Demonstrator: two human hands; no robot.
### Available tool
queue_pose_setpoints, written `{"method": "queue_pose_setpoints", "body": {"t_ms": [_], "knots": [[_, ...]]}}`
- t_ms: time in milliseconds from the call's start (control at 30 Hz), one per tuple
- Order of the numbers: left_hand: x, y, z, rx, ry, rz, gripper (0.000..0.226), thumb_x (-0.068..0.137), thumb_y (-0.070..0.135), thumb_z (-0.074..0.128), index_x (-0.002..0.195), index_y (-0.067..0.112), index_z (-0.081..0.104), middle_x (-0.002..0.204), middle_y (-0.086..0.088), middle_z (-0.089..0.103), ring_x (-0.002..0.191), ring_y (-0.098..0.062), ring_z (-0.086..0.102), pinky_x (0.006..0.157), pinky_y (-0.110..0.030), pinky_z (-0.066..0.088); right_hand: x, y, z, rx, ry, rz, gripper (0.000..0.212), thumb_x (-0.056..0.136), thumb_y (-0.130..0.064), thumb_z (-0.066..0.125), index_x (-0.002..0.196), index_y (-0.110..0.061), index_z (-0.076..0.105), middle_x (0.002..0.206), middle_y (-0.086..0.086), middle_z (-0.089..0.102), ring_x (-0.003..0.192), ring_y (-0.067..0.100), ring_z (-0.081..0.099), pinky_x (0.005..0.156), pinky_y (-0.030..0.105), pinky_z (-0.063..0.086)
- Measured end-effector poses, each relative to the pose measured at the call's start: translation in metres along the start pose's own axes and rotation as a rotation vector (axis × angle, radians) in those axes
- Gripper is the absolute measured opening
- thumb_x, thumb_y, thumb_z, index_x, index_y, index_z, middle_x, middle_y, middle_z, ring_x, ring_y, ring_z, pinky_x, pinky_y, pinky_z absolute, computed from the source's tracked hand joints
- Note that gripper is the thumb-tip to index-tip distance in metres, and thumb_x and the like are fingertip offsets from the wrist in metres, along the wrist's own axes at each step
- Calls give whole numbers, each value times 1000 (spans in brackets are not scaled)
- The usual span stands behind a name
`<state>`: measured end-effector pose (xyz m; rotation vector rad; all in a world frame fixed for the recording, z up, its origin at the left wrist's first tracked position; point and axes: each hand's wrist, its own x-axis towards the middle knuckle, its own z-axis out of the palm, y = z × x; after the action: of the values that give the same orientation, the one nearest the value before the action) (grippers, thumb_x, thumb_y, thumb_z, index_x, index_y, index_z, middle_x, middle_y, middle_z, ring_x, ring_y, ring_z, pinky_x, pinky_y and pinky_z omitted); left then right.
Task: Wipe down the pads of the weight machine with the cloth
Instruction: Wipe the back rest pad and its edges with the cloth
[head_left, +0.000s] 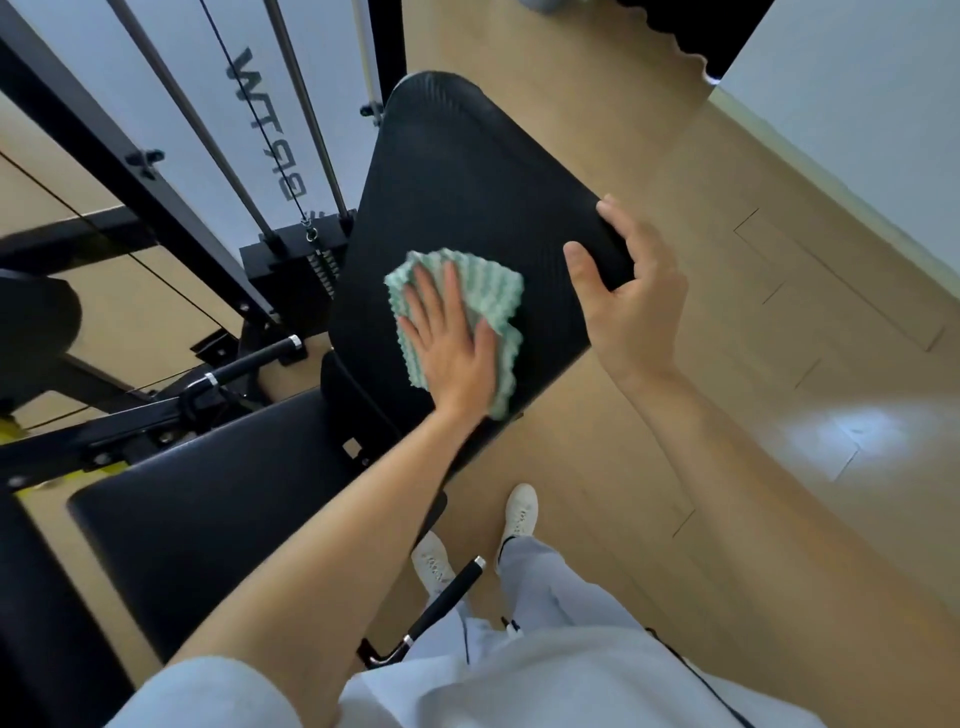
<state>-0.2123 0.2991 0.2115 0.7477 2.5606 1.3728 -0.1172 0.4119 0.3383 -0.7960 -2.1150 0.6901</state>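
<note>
On back pad (467, 171), cloth (483, 291) under flat left hand (452, 348), right hand (631, 306) gripping edge

Mint-green and white, black, tan, pale grey.

Under the flat fingers (431, 306): bumpy mint-green and white checked cloth (483, 296). Beneath that and under the other hand's fingertips (608, 213): black padded back pad with fine ribbed texture (467, 182). Nearer than the wrist: smooth black vinyl seat pad (208, 519). Beyond the gripping fingers: tan wood-plank floor (779, 364). Lowest down: white shoes (521, 512), pale grey trousers (545, 587).
</note>
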Motion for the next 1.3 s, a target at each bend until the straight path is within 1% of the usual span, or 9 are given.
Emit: {"method": "queue_pose_setpoints", "body": {"t_ms": [100, 367, 567, 733, 900, 967, 1033, 1133, 1300], "knots": [[73, -24, -30, -134, 50, -275, 81, 89, 49, 24, 164, 25, 6, 173, -8, -7, 159, -32, -11, 123, -64, -8, -1, 0, 6, -1, 14, 11, 41, 94, -34, 66, 129, -11, 64, 132, -1, 66, 118, 18, 61, 106, 36, 46], [128, -44, -51, -307, 89, -436, 72, 92, 60, 26, 160, 33, 27, 171, 4, 18, 160, -21, 4, 126, -53, -10, -3, -3, 12, -14, 80, -2, 38, 94, -28, 67, 124, -5, 64, 126, 5, 67, 113, 22, 63, 101, 40, 48], [82, -14, -31, -201, 111, -345, 69, 104, 53, 26, 164, 24, 6, 173, -2, -3, 160, -26, -9, 124, -57, -13, -5, -8, 11, -23, 107, 3, 38, 94, -28, 67, 123, -5, 64, 124, 5, 68, 114, 20, 62, 102, 38, 48], [-12, 21, 6, -107, 34, -213, 87, 93, 64, 13, 163, 13, -1, 173, -8, -6, 160, -29, -9, 126, -59, -7, -8, -7, 10, -2, 104, 33, 41, 94, -27, 68, 126, -2, 61, 124, 8, 66, 115, 21, 62, 102, 38, 48], [-78, 33, 30, -42, -23, -59, 84, 95, 49, 28, 161, 7, -2, 171, -18, -8, 158, -38, -13, 123, -62, -11, -41, 2, 19, 247, 95, 275, 77, 90, -19, 76, 144, 8, 29, 143, 21, 42, 130, 30, 51, 107, 46, 47], [-76, 20, 30, -33, -19, 0, 81, 94, 41, 32, 161, 8, 1, 170, -22, -4, 157, -42, -9, 123, -65, -9, -68, 7, 26, 390, 21, 435, 90, 88, -16, 78, 151, 0, 16, 151, 15, 35, 131, 26, 53, 103, 44, 53], [-62, -4, 24, -14, -14, 34, 81, 93, 41, 32, 161, 6, 4, 169, -24, 0, 157, -46, -4, 123, -67, -6, -89, 14, 31, 469, -52, 616, 92, 85, -20, 80, 152, -9, 17, 149, 7, 40, 122, 20, 60, 95, 35, 58], [-30, -57, 7, -53, 5, -145, 86, 93, 53, 28, 162, 10, -1, 170, -23, -3, 158, -42, -6, 124, -62, -9, -108, 32, 44, 416, -225, 695, 69, 79, -25, 83, 135, -7, 47, 130, 7, 62, 106, 8, 66, 85, 23, 55], [66, -143, -22, -219, 6, -643, 89, 97, 60, 34, 163, 10, 0, 172, -15, 3, 160, -30, 3, 128, -48, 1, -115, 42, 59, 418, -328, 740, 43, 80, -27, 86, 116, -10, 69, 116, 0, 75, 109, 11, 71, 96, 33, 57]]}}
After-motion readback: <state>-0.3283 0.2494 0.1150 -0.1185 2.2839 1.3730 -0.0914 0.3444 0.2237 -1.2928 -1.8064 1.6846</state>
